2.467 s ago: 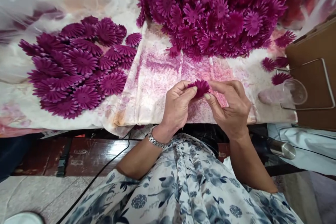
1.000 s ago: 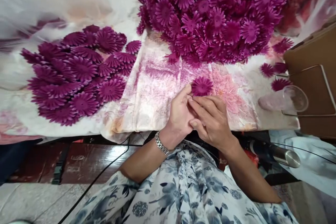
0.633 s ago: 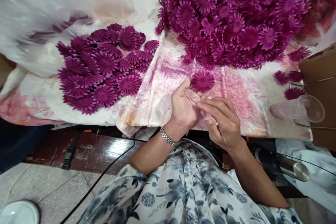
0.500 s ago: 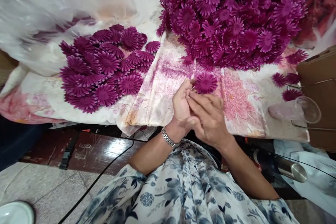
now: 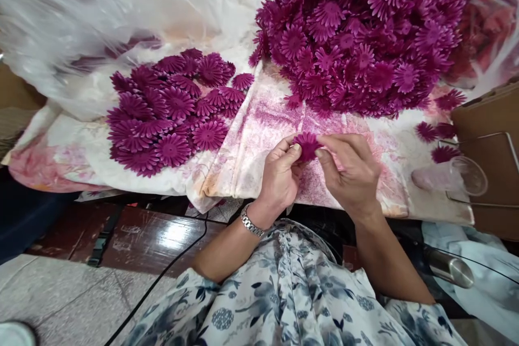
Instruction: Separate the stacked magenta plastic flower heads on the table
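1. At the near edge of the stained cloth (image 5: 251, 146) you hold one magenta flower head (image 5: 307, 145), a small daisy-shaped piece with many narrow ribbed petals, pinched between both hands just above the cloth.
2. Your left hand (image 5: 280, 175) is curled, thumb and forefinger closed on the flower's left side; a metal link watch (image 5: 250, 224) sits on that wrist.
3. Your right hand (image 5: 353, 173) is likewise bent, its thumb and forefinger gripping the flower's right side, the other fingers folded loosely behind.
4. The cloth is pale, wrinkled and blotched with pink and purple dye, and it drapes over the near edge of the work surface.
5. To the left you have a flat spread of flowers (image 5: 174, 111), darker purple, lying face up and overlapping one another.
6. At the far right a tall heap of flowers (image 5: 357, 38) rises, brighter magenta, petals pointing every way; a few stray ones (image 5: 440, 130) lie near its right foot.
7. A clear plastic bag (image 5: 73, 27), crinkled and glossy, lies at the far left; what it holds is too blurred to tell.
8. On the right a clear cup (image 5: 454, 177) lies on its side beside a brown cardboard box (image 5: 490, 173) with a wire loop resting on it.
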Available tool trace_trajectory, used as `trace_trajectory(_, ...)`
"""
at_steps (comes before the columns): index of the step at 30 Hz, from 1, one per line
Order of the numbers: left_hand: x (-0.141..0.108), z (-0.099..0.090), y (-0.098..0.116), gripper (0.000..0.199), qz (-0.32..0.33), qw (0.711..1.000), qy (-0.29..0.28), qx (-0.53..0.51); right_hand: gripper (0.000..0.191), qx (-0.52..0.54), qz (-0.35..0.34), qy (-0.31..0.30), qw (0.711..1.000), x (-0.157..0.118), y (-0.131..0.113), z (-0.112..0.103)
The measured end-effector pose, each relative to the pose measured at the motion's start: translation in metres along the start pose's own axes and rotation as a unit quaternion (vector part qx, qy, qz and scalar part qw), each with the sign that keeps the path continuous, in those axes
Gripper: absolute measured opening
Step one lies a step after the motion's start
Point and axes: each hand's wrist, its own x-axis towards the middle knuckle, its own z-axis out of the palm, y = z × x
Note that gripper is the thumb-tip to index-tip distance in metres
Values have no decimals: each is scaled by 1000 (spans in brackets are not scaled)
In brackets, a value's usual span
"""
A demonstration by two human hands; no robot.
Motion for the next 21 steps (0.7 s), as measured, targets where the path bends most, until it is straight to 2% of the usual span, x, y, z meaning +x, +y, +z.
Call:
trace_trajectory(3, -4, -2, -1, 12, -19, 1000, -10, 15, 15, -5, -8, -29, 1000, -4, 0, 11)
trace_trajectory(6, -7, -5, 0, 14, -32, 999, -15, 41, 14, 27, 7, -53, 998, -7, 2, 9)
trace_trajectory(12, -8, -6, -3, 16, -3, 997, -14, 73, 19, 96, 115, -36, 988, -8, 3, -3)
trace_trajectory(17, -8, -3, -6, 14, -57, 997, -28, 49, 12, 6, 85, -4, 996, -17, -3, 9)
trace_trajectory(21, -6, 5, -7, 26, -104, 994, -30, -3, 12, 9, 68, -15, 998, -19, -10, 16)
